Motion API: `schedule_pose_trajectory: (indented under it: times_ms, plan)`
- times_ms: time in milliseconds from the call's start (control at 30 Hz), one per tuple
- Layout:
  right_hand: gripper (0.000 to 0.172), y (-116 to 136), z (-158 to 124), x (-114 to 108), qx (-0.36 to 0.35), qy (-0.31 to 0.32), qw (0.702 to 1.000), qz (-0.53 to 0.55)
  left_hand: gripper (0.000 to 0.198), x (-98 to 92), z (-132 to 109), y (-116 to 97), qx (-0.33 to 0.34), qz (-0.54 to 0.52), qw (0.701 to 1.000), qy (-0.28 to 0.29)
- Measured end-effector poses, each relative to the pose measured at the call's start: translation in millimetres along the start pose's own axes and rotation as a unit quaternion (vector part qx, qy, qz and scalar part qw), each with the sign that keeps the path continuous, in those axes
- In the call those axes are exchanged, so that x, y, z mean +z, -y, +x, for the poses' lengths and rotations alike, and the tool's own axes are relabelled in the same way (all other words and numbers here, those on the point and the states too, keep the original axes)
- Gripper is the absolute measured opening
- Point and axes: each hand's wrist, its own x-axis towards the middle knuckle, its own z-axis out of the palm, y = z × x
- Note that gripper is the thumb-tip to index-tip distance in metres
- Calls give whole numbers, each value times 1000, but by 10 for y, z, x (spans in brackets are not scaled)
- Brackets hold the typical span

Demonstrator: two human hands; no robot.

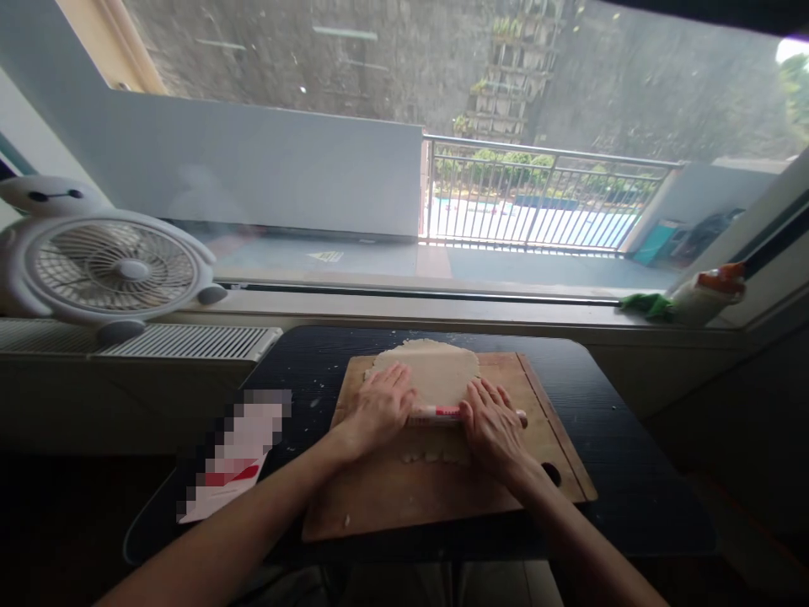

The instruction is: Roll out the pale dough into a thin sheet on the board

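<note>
A wooden board [392, 497] lies on the dark table, with a flat, ragged-edged sheet of dough [439, 371] on it. Across the dough lies a rolling pin [436, 414] with a red and white label. My left hand [383, 405] rests over the pin's left end, fingers stretched forward and hiding that end. Over the right part lies my right hand [494, 419], its fingers extended and somewhat bent; the pin's tip shows just past it. Dough shows both beyond the pin and on the near side of it.
A pink and white packet [237, 455], partly pixelated, lies on the dark table [632, 472] at the left. Behind the left corner stands a white fan [132, 270]. A bottle [708, 295] and green cloth [648, 305] sit on the right windowsill.
</note>
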Motion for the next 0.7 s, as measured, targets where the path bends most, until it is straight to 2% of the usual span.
schedule_pose_trajectory:
  times_ms: [67, 100, 233, 300, 367, 467, 533, 600, 700]
  plan:
    - [42, 11, 31, -7, 0, -4, 1000, 0, 48, -11, 35, 11, -1, 6, 1000, 3]
    - [43, 16, -68, -31, -17, -9, 1000, -2, 49, -16, -58, 0, 13, 11, 1000, 2]
    - [56, 16, -703, -165, -109, -6, 994, -21, 55, -16, -677, -96, 97, 40, 994, -23]
    - [57, 4, -745, -187, -116, 10, 993, -20, 57, -5, -733, -109, 97, 45, 994, -31]
    - [51, -12, -480, -140, -87, 27, 996, -12, 56, 26, -495, -68, 61, 41, 997, -28]
    - [49, -28, 123, -22, 2, 36, 999, -10, 53, 70, 70, 36, -4, 26, 1000, -13]
    - [49, -27, 306, 2, 21, 40, 999, -10, 53, 61, 241, 70, -14, 22, 1000, -6]
    - [49, -21, 161, -31, -5, 36, 999, -11, 53, 34, 98, 51, 8, 28, 1000, -3]
    - [55, -24, -426, -127, -97, 30, 995, -19, 56, 0, -465, -39, 85, 46, 995, -11]
